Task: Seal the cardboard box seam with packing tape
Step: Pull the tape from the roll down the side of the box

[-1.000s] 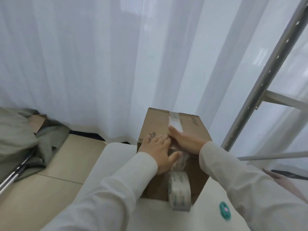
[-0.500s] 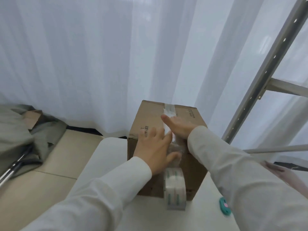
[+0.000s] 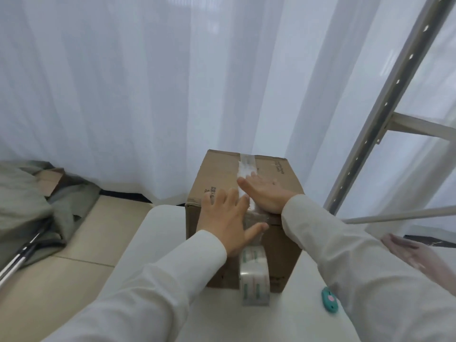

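A brown cardboard box (image 3: 219,174) stands on a white table (image 3: 153,233). Clear packing tape (image 3: 244,166) runs along its top seam and down the near face. The tape roll (image 3: 254,275) hangs from that strip against the box's front, touching the table. My left hand (image 3: 227,218) lies flat, fingers spread, over the box's near top edge, thumb on the tape. My right hand (image 3: 264,193) presses flat on the taped seam, fingers pointing left. Neither hand grips anything.
A small teal cutter (image 3: 329,299) lies on the table right of the box. A metal shelf frame (image 3: 385,107) rises at right. White curtains hang behind. Grey cloth (image 3: 29,206) and a metal pole (image 3: 17,257) lie on the floor at left.
My right hand has slid farther along the taped seam, away from me. The left hand stays flat at the near edge. The view has shifted slightly.
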Motion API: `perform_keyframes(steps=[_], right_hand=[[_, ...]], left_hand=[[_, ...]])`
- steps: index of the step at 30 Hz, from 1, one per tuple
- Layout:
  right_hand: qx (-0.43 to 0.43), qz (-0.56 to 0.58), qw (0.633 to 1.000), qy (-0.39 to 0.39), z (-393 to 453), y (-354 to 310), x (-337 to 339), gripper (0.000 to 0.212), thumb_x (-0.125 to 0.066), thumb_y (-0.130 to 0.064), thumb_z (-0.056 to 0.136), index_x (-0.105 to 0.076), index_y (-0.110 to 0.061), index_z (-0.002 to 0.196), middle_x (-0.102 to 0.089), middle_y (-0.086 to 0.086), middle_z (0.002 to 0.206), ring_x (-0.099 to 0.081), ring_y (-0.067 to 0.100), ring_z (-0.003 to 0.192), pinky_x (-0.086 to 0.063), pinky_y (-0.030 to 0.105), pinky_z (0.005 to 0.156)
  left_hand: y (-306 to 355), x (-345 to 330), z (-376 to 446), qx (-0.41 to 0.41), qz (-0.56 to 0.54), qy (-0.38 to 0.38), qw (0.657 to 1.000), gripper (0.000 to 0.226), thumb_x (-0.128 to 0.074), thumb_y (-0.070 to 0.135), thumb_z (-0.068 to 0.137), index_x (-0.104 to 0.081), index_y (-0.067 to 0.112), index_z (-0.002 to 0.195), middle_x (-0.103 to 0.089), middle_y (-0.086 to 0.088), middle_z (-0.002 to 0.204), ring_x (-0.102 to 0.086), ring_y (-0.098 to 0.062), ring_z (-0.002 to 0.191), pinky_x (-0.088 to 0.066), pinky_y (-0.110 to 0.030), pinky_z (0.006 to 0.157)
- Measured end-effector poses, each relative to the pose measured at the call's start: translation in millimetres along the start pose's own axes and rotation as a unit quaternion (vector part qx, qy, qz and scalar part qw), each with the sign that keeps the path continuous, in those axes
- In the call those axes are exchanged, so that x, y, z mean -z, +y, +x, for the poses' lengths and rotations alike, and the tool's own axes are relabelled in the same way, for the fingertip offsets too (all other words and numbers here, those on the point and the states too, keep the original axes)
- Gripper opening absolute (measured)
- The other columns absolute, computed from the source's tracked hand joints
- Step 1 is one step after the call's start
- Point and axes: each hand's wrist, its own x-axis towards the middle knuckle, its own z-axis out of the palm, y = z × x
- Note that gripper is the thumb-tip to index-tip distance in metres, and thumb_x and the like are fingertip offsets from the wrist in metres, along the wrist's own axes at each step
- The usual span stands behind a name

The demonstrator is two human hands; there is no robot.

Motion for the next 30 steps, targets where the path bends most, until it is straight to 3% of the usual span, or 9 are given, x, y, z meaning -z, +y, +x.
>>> perform_keyframes(steps=[4, 8, 20, 30], right_hand=[[0.032, -0.011, 0.999, 0.039, -50, -2, -13, 0.088, 0.0, -0.071, 0.079, -0.015, -0.02, 0.149, -0.009, 0.001, 0.159, -0.004, 0.011, 0.146, -0.003, 0.044, 0.119], [0.042, -0.055, 0.992, 0.107, -79, -5, -25, 0.072, -0.018, -0.063, 0.088, -0.014, -0.024, 0.148, -0.013, -0.004, 0.158, -0.01, 0.01, 0.145, -0.007, 0.038, 0.12], [0.034, -0.093, 0.978, 0.182, -75, -6, -36, 0.067, -0.037, -0.054, 0.09, -0.018, -0.025, 0.147, -0.021, -0.006, 0.156, -0.017, 0.009, 0.144, -0.012, 0.034, 0.117], [0.055, -0.093, 0.979, 0.171, -77, -1, -34, 0.07, -0.044, -0.053, 0.088, -0.018, -0.025, 0.147, -0.021, -0.006, 0.156, -0.018, 0.01, 0.144, -0.012, 0.034, 0.117]], left_hand=[[2, 5, -2, 0.004, -0.022, -0.024, 0.999, 0.083, -0.03, 0.078, 0.073, -0.02, 0.026, 0.138, -0.036, -0.003, 0.13, -0.03, -0.026, 0.121, -0.022, -0.045, 0.105], [1, 10, -1, -0.005, -0.01, -0.047, 0.999, 0.088, -0.038, 0.077, 0.072, -0.016, 0.026, 0.141, -0.032, -0.003, 0.134, -0.026, -0.026, 0.124, -0.02, -0.045, 0.106], [-4, 9, 3, -0.012, -0.027, -0.057, 0.998, 0.092, -0.051, 0.071, 0.069, -0.015, 0.028, 0.142, -0.03, -0.003, 0.136, -0.025, -0.026, 0.126, -0.017, -0.044, 0.106], [-5, 8, 3, -0.017, -0.002, -0.048, 0.999, 0.09, -0.049, 0.072, 0.07, -0.015, 0.029, 0.141, -0.031, -0.003, 0.134, -0.027, -0.027, 0.124, -0.021, -0.043, 0.105]])
